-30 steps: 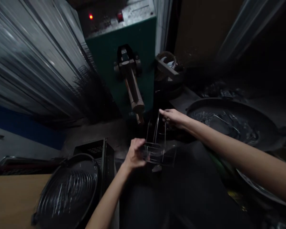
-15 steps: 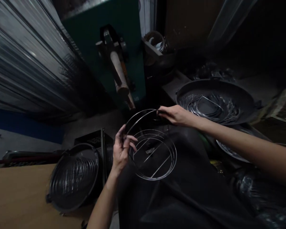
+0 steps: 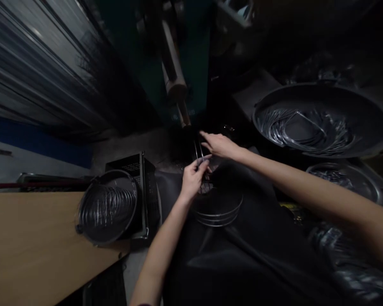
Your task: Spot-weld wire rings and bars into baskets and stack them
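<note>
My left hand (image 3: 192, 180) is closed, thumb and fingers pinching thin metal wire rings (image 3: 197, 148), now seen nearly edge-on. My right hand (image 3: 221, 145) reaches in from the right; its index finger is stretched forward and its fingertips meet the upper part of the rings. Dark shadow partly hides that grip. Just beyond the fingers is the lower end of a machine's metal rod (image 3: 182, 110). Below my hands, a round wire frame (image 3: 217, 219) with several curved hoops rests over the dark cloth (image 3: 230, 263) on my lap.
A wide dark pan (image 3: 367, 123) with coiled wire rings lies at the right, with a smaller bowl (image 3: 367, 180) below it. A round basin (image 3: 83, 216) of wire rings stands at the left beside brown board (image 3: 28, 246). A green machine (image 3: 198, 63) rises ahead.
The wire rings have turned from a wide arc to nearly edge-on and come under the machine rod. My left hand has moved right and up, closer to my right hand. The view has shifted.
</note>
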{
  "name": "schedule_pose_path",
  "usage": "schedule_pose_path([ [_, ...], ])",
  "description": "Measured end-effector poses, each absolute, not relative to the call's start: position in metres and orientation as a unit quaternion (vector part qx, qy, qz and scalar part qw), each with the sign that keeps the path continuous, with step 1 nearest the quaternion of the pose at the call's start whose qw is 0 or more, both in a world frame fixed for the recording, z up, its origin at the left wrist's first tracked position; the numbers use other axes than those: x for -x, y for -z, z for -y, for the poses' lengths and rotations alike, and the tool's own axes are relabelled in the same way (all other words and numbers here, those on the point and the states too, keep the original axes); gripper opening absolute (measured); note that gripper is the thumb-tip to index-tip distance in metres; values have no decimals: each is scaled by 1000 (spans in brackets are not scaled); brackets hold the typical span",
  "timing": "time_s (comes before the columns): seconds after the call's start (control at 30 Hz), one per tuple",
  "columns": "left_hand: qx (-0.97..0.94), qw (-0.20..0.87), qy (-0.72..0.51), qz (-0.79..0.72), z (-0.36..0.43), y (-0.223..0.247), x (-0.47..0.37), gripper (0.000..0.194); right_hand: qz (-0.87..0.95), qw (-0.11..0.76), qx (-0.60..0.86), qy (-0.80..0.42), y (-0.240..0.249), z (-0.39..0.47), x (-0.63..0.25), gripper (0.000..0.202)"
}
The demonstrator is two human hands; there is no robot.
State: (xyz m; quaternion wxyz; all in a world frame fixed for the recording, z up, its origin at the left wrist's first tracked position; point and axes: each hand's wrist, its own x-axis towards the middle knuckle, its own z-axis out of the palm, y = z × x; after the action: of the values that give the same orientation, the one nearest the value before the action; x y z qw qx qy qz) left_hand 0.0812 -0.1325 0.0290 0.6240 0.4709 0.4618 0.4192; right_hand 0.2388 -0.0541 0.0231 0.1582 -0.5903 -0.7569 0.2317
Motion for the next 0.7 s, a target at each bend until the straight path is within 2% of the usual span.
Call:
schedule_pose_path([
  [0.07, -525, 594, -387, -470, 121, -27, -72, 38, 749, 178, 569, -290, -22, 81, -248, 33],
  [0.2, -523, 630, -340, -462, 103, -19, -75, 39, 659, 150, 479, -560, -18, 138, -245, 33],
  [0.33, -542, 634, -334, -439, 114, -22, -62, 48, 514, 216, 491, -669, -21, 156, -223, 37],
  [0.43, -655, 494, -338, -462, 159, -25, -30, 54, 444, 215, 477, -727, -31, 146, -219, 37],
  [0.53, -819, 322, -240, -411, 213, -4, -8, 68, 439, 194, 465, -744, -38, 135, -228, 34],
  [0.6, -875, 225, -181, -388, 237, 24, -9, 65, 448, 184, 461, -743, -37, 135, -234, 33],
  [0.7, -876, 116, -216, -415, 241, 63, -21, 56, 462, 150, 451, -749, -32, 141, -237, 33],
])
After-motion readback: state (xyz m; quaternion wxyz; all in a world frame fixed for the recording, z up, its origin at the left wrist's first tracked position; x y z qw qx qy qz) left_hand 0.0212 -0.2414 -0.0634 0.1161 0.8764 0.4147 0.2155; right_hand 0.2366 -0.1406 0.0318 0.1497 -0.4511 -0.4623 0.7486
